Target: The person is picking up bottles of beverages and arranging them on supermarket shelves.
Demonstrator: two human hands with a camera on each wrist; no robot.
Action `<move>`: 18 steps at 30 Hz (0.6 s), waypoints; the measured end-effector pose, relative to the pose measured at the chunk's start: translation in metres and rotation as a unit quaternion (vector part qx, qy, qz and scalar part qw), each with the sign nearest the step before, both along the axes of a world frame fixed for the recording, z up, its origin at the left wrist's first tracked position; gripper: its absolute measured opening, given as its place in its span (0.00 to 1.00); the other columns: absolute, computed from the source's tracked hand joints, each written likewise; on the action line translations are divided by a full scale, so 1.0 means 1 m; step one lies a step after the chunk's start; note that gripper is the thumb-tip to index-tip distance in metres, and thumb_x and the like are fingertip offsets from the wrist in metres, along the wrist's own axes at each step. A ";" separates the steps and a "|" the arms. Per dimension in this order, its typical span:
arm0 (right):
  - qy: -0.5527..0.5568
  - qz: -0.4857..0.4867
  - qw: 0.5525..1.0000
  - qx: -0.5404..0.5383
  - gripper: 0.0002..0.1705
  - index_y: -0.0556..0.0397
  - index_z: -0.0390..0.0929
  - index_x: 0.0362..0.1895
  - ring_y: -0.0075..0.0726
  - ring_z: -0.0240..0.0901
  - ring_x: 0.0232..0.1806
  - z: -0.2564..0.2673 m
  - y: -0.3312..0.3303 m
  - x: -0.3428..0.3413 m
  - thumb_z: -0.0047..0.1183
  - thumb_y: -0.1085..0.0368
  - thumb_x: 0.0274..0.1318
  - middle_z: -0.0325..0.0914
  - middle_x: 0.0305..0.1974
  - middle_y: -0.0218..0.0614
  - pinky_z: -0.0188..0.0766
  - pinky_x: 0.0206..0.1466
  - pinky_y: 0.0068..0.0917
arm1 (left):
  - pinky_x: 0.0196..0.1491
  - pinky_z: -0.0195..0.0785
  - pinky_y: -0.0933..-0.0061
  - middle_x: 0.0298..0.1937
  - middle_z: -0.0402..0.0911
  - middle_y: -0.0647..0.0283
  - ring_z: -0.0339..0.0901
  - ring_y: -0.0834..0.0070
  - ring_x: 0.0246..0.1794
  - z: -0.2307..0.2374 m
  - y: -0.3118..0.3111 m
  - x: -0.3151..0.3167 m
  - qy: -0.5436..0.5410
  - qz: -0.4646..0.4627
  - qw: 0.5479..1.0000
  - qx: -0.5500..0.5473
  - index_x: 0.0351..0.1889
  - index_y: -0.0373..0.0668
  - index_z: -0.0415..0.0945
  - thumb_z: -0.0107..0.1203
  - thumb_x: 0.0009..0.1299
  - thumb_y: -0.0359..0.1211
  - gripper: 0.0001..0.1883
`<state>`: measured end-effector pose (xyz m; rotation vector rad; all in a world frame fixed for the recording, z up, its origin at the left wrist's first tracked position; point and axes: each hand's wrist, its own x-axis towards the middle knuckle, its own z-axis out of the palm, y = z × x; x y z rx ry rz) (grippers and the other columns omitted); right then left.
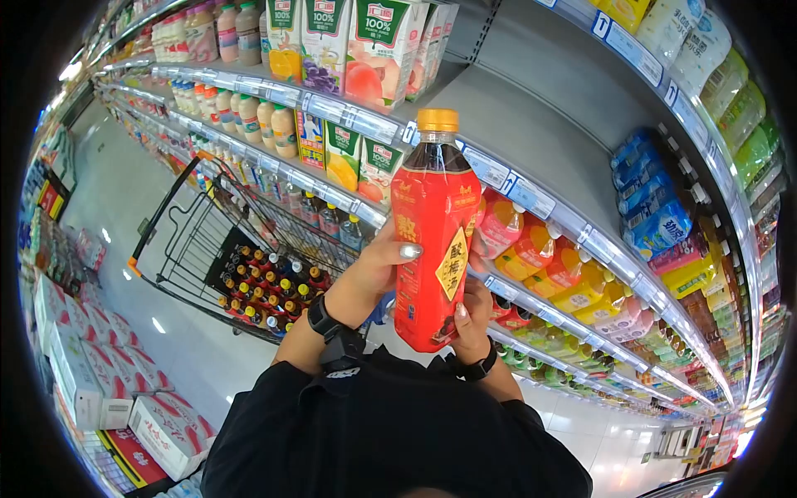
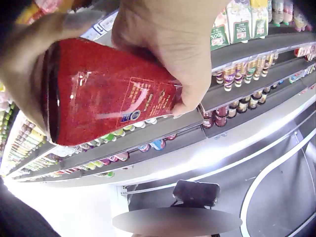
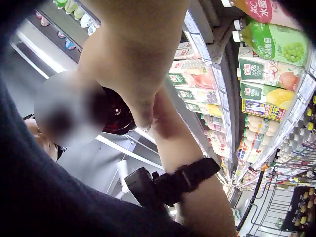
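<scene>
A large plastic drink bottle [image 1: 436, 241] with a red wrap label, dark liquid and an orange cap stands upright in front of the chest. My left hand [image 1: 378, 264] grips its side, thumb across the label and fingers hidden behind it. Lower down on the other side, my right hand [image 1: 473, 319] holds the bottle near its base, thumb on the front edge. Seen from the left wrist, the red label [image 2: 108, 94] fills the space between thumb and fingers. The right wrist view shows only the bottle's dark base [image 3: 118, 113] beside the right hand [image 3: 133, 64].
Shelves of juice cartons [image 1: 386, 54] and bottled drinks [image 1: 531, 249] rise close ahead, edged by price rails [image 1: 581, 228]. A wire shopping cart [image 1: 178, 236] stands to the left, with several dark bottles [image 1: 270, 286] inside. White boxes [image 1: 170, 432] are stacked at lower left.
</scene>
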<state>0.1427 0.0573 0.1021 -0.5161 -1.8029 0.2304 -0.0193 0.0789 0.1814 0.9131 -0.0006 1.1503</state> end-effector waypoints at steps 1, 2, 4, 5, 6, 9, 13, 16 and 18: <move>0.017 0.020 0.998 -0.051 0.08 0.56 0.69 0.32 0.49 0.69 0.26 -0.015 0.002 0.002 0.50 0.65 0.52 0.72 0.27 0.44 0.66 0.31 0.40 | 0.48 0.72 0.61 0.45 0.72 0.46 0.76 0.56 0.46 -0.001 0.001 -0.002 0.003 -0.003 1.000 0.001 0.57 0.32 0.60 0.59 0.49 0.49 0.41; 0.020 0.031 0.996 -0.084 0.08 0.57 0.70 0.33 0.49 0.70 0.27 -0.022 0.004 0.003 0.49 0.64 0.53 0.73 0.28 0.45 0.66 0.31 0.40 | 0.49 0.72 0.61 0.47 0.72 0.45 0.75 0.55 0.47 -0.001 0.001 -0.003 0.006 -0.007 1.000 0.001 0.58 0.32 0.60 0.59 0.49 0.49 0.42; 0.013 0.040 0.990 -0.132 0.10 0.57 0.71 0.36 0.50 0.72 0.28 -0.028 0.006 0.005 0.46 0.63 0.56 0.75 0.32 0.46 0.68 0.32 0.40 | 0.52 0.70 0.59 0.51 0.70 0.42 0.73 0.53 0.51 0.003 -0.003 -0.003 0.017 0.010 1.000 0.002 0.60 0.32 0.57 0.60 0.49 0.47 0.44; 0.027 0.033 0.989 -0.144 0.11 0.58 0.72 0.37 0.50 0.73 0.29 -0.038 0.007 0.004 0.45 0.62 0.57 0.76 0.33 0.47 0.69 0.32 0.39 | 0.54 0.68 0.58 0.53 0.69 0.41 0.72 0.52 0.53 0.004 -0.004 -0.004 0.023 0.018 1.000 0.002 0.61 0.32 0.56 0.60 0.48 0.47 0.45; 0.042 0.027 0.987 -0.155 0.12 0.58 0.73 0.38 0.49 0.74 0.29 -0.047 0.008 0.004 0.44 0.62 0.58 0.76 0.34 0.48 0.70 0.32 0.38 | 0.55 0.67 0.57 0.54 0.69 0.41 0.71 0.52 0.54 0.003 -0.003 -0.004 0.013 0.013 1.000 0.013 0.62 0.33 0.55 0.60 0.49 0.44 0.44; 0.110 0.025 0.976 -0.184 0.17 0.59 0.72 0.43 0.48 0.75 0.29 -0.071 0.014 0.002 0.44 0.59 0.58 0.76 0.36 0.50 0.71 0.31 0.36 | 0.60 0.62 0.55 0.58 0.66 0.42 0.67 0.53 0.59 0.002 0.002 -0.004 -0.006 0.005 0.999 0.046 0.64 0.36 0.51 0.62 0.50 0.38 0.45; 0.131 0.077 0.964 -0.218 0.21 0.60 0.69 0.45 0.48 0.75 0.30 -0.066 0.020 -0.001 0.45 0.55 0.56 0.75 0.37 0.50 0.72 0.30 0.36 | 0.63 0.58 0.57 0.61 0.63 0.43 0.61 0.55 0.64 0.012 -0.006 -0.008 0.025 0.007 0.997 0.068 0.65 0.36 0.51 0.64 0.49 0.36 0.46; 0.158 0.140 0.944 -0.254 0.25 0.60 0.68 0.47 0.47 0.75 0.31 -0.061 0.023 -0.004 0.46 0.52 0.54 0.75 0.38 0.51 0.72 0.30 0.36 | 0.62 0.58 0.56 0.61 0.63 0.42 0.63 0.53 0.62 0.014 -0.009 -0.007 0.042 0.029 0.997 0.066 0.66 0.36 0.48 0.65 0.47 0.37 0.50; 0.175 0.186 0.926 -0.279 0.27 0.60 0.66 0.48 0.47 0.75 0.31 -0.055 0.025 -0.007 0.46 0.50 0.52 0.74 0.39 0.51 0.72 0.30 0.35 | 0.63 0.57 0.57 0.62 0.63 0.44 0.60 0.56 0.64 0.006 -0.001 -0.006 -0.004 0.012 0.994 0.106 0.65 0.38 0.52 0.64 0.54 0.34 0.42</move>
